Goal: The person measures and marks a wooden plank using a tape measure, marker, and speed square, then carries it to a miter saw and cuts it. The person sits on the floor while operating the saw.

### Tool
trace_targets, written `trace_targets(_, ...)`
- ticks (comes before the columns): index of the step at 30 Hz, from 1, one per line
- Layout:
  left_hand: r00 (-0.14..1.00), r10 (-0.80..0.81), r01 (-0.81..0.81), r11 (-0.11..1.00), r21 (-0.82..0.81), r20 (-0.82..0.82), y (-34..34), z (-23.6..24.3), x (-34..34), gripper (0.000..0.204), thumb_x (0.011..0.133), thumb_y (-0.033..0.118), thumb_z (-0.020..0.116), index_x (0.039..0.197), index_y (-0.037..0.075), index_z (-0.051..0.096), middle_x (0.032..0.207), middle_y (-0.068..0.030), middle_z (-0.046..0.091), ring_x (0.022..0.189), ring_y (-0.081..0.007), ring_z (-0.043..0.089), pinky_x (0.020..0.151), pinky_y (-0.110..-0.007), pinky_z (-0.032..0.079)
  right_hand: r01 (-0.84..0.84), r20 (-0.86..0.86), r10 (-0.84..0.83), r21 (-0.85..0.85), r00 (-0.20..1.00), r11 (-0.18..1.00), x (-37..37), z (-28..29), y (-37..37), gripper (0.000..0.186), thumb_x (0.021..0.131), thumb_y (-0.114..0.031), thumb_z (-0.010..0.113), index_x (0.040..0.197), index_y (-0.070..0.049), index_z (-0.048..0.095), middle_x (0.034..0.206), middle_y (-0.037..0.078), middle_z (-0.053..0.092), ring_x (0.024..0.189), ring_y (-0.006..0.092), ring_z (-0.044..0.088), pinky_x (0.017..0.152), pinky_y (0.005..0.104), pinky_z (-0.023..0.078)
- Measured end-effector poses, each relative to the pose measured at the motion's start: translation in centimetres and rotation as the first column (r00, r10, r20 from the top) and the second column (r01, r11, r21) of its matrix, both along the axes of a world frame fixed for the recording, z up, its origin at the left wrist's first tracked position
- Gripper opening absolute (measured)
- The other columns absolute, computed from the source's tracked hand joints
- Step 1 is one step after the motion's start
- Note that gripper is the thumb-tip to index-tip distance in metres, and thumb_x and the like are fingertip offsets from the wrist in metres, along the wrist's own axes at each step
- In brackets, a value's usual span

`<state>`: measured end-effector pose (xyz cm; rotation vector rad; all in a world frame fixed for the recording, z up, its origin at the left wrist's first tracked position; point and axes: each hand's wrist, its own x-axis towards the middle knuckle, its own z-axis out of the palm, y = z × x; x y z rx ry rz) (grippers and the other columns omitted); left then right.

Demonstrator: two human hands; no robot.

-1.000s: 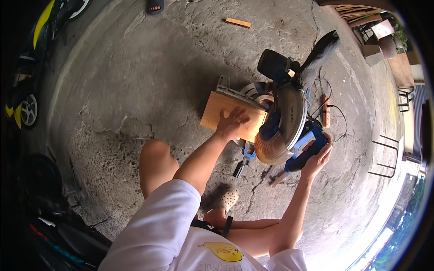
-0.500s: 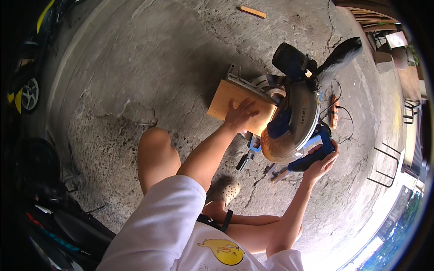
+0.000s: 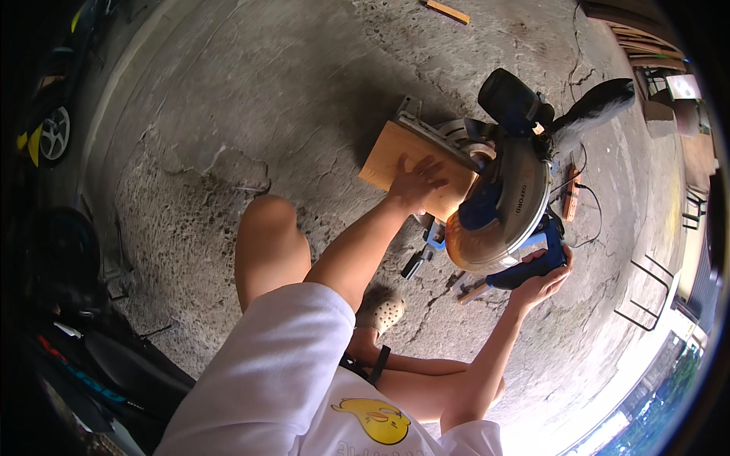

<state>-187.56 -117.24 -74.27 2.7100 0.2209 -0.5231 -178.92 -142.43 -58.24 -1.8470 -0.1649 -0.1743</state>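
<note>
A miter saw (image 3: 511,205) with a blue and grey head stands on the concrete floor in front of me. My left hand (image 3: 414,185) lies with spread fingers on a flat wooden board (image 3: 378,161), which rests on the saw's base against its fence. The blade guard covers the board's right end, so the blade is hidden from me. Around the saw's blue handle (image 3: 525,271) my right hand (image 3: 546,284) is closed. A blue clamp part with a black grip (image 3: 416,263) juts out below the board.
An orange power strip (image 3: 571,194) with black cords lies right of the saw. A small wood strip (image 3: 448,11) is on the floor at the far side. Motorcycles (image 3: 106,357) stand along the left, and a black metal rack (image 3: 645,295) is at the right.
The view has shifted a little, so the saw and board sit slightly farther right. Both hands keep the same places on the board and the handle.
</note>
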Motion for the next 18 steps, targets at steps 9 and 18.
trace_targets(9,1.0,-0.006,0.006,1.0,-0.01,-0.017,0.0,0.3,0.2,0.099,0.069,0.044,0.09,0.155,0.042,0.04,0.172,0.0045,0.017,0.159,-0.0216,0.013,0.119,-0.073,0.017,0.004,0.055,-0.004,0.003,0.998,1.0,-0.1,-0.8,-0.3,0.061,0.111,-0.056,0.026,0.132,-0.005,0.052,0.075,0.009,0.059,0.059,0.0137,0.054,0.055,0.0258,0.048)
trace_targets(18,1.0,-0.009,0.009,1.0,-0.002,-0.021,-0.2,0.3,0.3,0.099,0.07,0.045,0.089,0.156,0.042,0.038,0.173,0.0055,0.016,0.159,-0.0215,0.012,0.12,-0.073,0.017,0.048,0.018,-0.048,0.022,0.999,0.999,-0.7,-1.4,-0.4,0.06,0.111,-0.056,0.025,0.131,-0.006,0.051,0.077,0.009,0.059,0.059,0.013,0.055,0.054,0.0249,0.049)
